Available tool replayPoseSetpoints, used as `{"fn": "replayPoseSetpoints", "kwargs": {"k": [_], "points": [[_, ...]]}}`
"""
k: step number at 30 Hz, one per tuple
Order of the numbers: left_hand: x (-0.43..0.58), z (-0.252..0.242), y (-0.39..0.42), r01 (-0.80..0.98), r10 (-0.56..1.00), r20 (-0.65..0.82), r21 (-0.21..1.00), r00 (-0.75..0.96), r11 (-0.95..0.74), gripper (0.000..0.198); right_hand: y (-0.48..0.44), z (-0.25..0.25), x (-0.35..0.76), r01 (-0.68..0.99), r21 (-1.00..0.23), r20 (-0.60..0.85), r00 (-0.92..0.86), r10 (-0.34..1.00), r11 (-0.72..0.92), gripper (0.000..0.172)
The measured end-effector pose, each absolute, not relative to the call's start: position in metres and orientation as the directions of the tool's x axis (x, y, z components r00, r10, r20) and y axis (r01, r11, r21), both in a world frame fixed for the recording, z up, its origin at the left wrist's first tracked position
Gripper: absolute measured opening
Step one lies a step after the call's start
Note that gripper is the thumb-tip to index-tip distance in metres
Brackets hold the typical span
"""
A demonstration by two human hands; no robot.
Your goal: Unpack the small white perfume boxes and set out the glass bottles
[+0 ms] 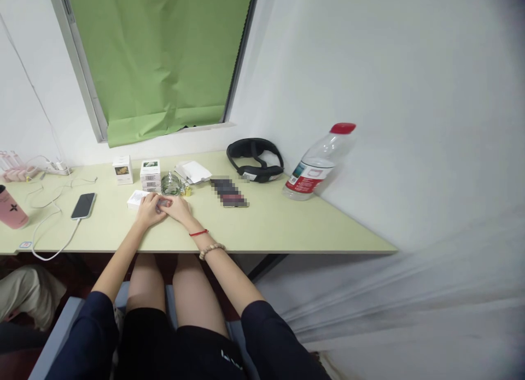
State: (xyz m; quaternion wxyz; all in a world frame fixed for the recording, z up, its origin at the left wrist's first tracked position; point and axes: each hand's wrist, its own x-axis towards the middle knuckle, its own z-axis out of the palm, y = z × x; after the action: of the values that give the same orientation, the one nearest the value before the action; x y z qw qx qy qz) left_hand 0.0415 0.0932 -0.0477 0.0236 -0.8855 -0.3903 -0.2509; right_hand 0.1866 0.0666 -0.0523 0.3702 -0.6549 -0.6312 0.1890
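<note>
My left hand [151,209] and my right hand [177,208] meet above the table, fingers curled together around something small that I cannot make out. Beside the left hand a small white box [136,199] lies flat, partly covered by the fingers. Just beyond the hands stands a clear, rounded glass container [170,184], with a small yellow piece [187,191] near its base. Behind the left hand is a stack of small white boxes [150,180] with barcodes on their sides. Another white box [122,171] with a flower picture stands left of the stack.
White opened packaging [193,172] lies behind the glass container. To the right are a blurred-out dark flat object [229,193], a black headset [258,169] and a tilted-looking plastic bottle [309,175]. Leftward lie a charging phone [83,205], cables and a pink cup [13,210].
</note>
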Motion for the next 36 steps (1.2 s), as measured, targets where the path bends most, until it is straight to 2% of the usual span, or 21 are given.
{"fn": "replayPoseSetpoints", "kwargs": {"k": [6, 9, 14, 21, 29, 36], "points": [[0.039, -0.042, 0.088, 0.703, 0.695, 0.427, 0.171, 0.579, -0.690, 0.030, 0.066, -0.053, 0.184, 0.769, -0.636, 0.170, 0.052, 0.984, 0.069, 0.024], [0.040, -0.043, 0.091, 0.787, 0.767, 0.456, 0.200, 0.452, -0.583, 0.026, 0.068, -0.055, 0.183, 0.767, -0.635, 0.193, 0.050, 0.980, 0.086, 0.024], [0.044, -0.047, 0.100, 0.891, 0.845, 0.481, 0.239, 0.236, -0.385, 0.033, 0.073, -0.057, 0.183, 0.745, -0.665, 0.196, 0.108, 0.975, 0.052, 0.023], [0.046, -0.048, 0.105, 0.900, 0.856, 0.450, 0.211, 0.256, -0.380, 0.024, 0.077, -0.056, 0.182, 0.750, -0.659, 0.215, 0.122, 0.969, 0.052, 0.022], [0.036, -0.049, 0.105, 0.850, 0.876, 0.395, 0.325, 0.276, -0.414, 0.031, 0.072, -0.057, 0.174, 0.800, -0.581, 0.253, -0.002, 0.967, 0.153, 0.023], [0.030, -0.053, 0.099, 0.826, 0.862, 0.378, 0.321, 0.337, -0.464, 0.028, 0.070, -0.053, 0.162, 0.761, -0.648, 0.134, 0.118, 0.984, -0.003, 0.023]]}}
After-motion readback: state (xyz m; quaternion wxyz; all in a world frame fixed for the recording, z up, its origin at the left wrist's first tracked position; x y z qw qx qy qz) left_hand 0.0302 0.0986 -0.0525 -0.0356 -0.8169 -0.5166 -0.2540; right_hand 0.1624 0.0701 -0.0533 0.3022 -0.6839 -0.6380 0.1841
